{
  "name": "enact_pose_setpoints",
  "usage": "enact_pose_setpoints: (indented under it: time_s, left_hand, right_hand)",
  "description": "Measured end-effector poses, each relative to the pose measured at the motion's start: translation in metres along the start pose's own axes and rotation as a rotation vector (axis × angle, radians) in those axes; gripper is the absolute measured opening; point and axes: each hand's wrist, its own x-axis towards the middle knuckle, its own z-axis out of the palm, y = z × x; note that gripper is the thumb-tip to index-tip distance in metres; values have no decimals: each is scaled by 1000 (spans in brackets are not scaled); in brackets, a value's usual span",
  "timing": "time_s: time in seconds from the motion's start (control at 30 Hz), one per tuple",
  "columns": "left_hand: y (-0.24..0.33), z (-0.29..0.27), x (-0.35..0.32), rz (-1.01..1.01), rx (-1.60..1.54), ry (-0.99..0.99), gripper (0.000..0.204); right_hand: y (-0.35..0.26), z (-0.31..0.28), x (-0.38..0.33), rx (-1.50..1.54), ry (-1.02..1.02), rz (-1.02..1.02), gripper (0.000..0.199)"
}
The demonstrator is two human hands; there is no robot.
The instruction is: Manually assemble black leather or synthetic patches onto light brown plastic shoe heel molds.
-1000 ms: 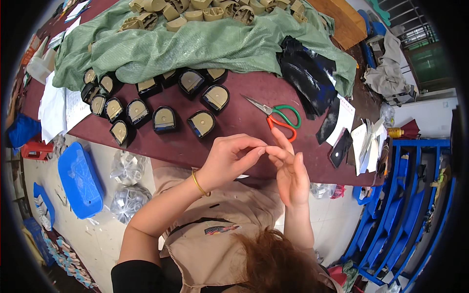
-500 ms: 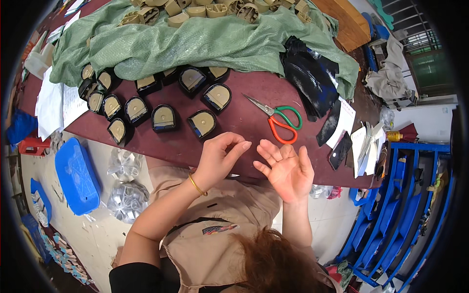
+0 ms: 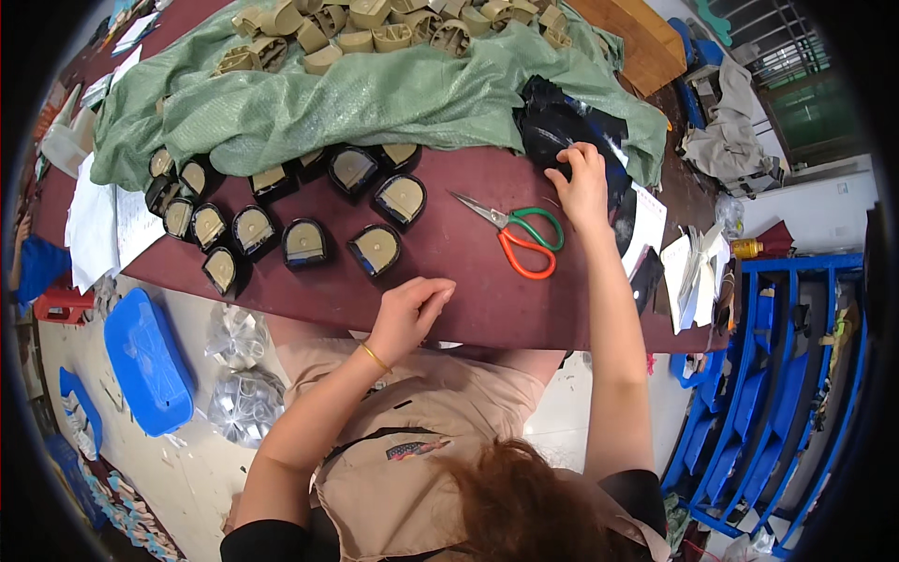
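Note:
My left hand (image 3: 407,317) hovers over the table's near edge, thumb and fingers pressed together. Whatever they may hold is too small or hidden to make out. On the right, my right hand (image 3: 582,185) reaches to a pile of thin, glossy black pieces (image 3: 552,117); its bent fingers touch or hover just over them, thumb and forefinger apart. Scissors (image 3: 506,220) with one red and one green handle lie open between my hands. To the left stand several black-covered, D-shaped blocks (image 3: 376,249) with beige faces.
A green woven sack (image 3: 309,112) spans the table's far side, with bare beige blocks (image 3: 391,37) heaped on it. Papers (image 3: 646,225) and a notebook (image 3: 691,276) lie at right. Beyond the table are a blue rack (image 3: 749,393) and a blue tray (image 3: 148,361).
My right hand has swung from beside my left hand, palm up, out to the black pieces. My left hand has moved slightly down, still pinched. The view has shifted a little.

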Motion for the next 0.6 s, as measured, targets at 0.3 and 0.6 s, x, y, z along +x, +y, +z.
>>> enact_pose_setpoints:
  time_s: [0.3, 0.6]
  left_hand:
    - [1, -2, -2, 213, 141, 60, 10]
    - [-1, -9, -2, -64, -60, -40, 17]
  right_hand:
    - [25, 9, 13, 203, -144, 51, 22]
    - [6, -53, -29, 1836, 255, 653, 17]
